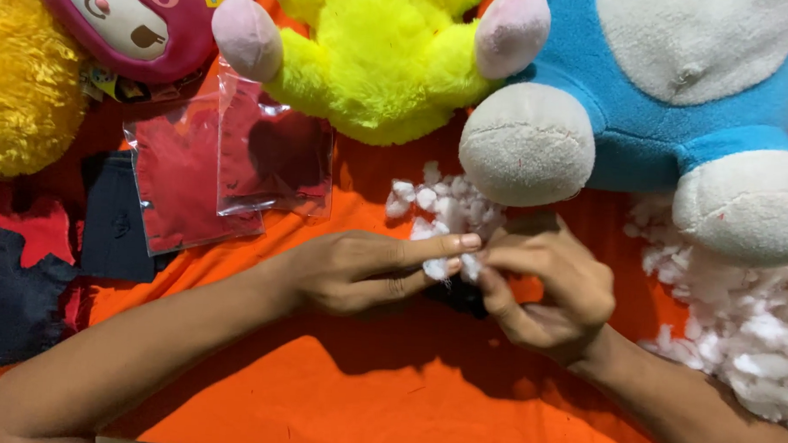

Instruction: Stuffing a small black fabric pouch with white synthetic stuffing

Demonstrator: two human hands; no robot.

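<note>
My left hand (357,268) and my right hand (549,288) meet at the middle of an orange cloth (362,395). Between their fingertips sits a small tuft of white stuffing (449,267), pinched from both sides over a dark piece of fabric (461,298) that is mostly hidden under my fingers. Just behind my hands lies a small pile of white stuffing (443,201).
A blue and white plush toy (669,100) and a yellow plush toy (373,64) lie at the top. A pink plush face (130,20) and yellow fur (23,77) sit at top left. Two clear bags with red pieces (230,168), dark felt shapes (16,296), and more stuffing (740,321) surround my hands.
</note>
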